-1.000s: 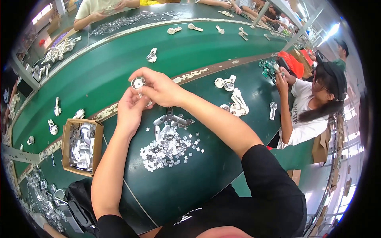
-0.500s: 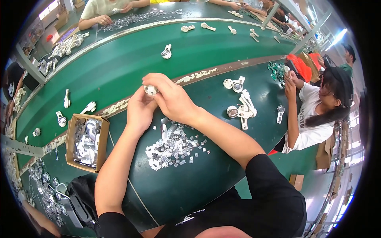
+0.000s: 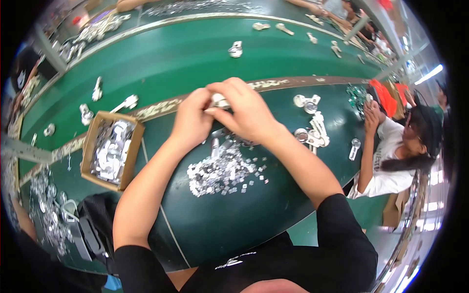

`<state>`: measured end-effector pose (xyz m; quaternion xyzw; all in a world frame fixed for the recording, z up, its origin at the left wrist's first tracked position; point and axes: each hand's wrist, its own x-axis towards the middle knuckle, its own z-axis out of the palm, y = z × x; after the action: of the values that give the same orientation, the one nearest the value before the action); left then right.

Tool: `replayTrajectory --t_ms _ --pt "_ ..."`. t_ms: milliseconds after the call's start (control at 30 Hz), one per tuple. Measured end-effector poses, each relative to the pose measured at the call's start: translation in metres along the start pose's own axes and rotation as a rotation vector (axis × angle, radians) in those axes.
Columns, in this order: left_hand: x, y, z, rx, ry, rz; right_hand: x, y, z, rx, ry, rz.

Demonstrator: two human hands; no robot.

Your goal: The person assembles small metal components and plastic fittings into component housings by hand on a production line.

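Risk of dropping: small silver part (image 3: 219, 101) pinched between left hand (image 3: 192, 121) and right hand (image 3: 245, 113), above loose metal pile (image 3: 222, 168) mid-worktop.

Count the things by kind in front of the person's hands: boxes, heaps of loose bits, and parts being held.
Cardboard box: 1
Heap of tiny silver pieces: 1
Small silver part, pinched between the left hand and right hand: 1
Total: 3

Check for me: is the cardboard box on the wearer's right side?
No, the cardboard box of metal parts sits left of the left hand.
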<state>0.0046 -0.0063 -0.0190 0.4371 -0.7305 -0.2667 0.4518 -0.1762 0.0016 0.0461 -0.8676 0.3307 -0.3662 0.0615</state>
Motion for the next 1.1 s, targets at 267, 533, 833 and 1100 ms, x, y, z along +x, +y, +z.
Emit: replayTrajectory --t_ms 267,533,833,1100 --pt "-0.005 0.002 -0.005 -0.142 0.061 0.025 0.011 0.012 0.003 -0.109 0.002 0.13" --pt "0.01 0.003 -0.003 -0.218 0.04 -0.16 0.056 0.165 -0.048 -0.786 0.089 0.508" --pt "-0.005 -0.015 -0.003 -0.231 0.047 -0.166 0.076 0.17 0.05 -0.663 -0.247 0.684" --pt "-0.007 -0.012 0.001 0.09 0.015 -0.012 0.128 0.113 0.118 0.032 -0.293 0.402"
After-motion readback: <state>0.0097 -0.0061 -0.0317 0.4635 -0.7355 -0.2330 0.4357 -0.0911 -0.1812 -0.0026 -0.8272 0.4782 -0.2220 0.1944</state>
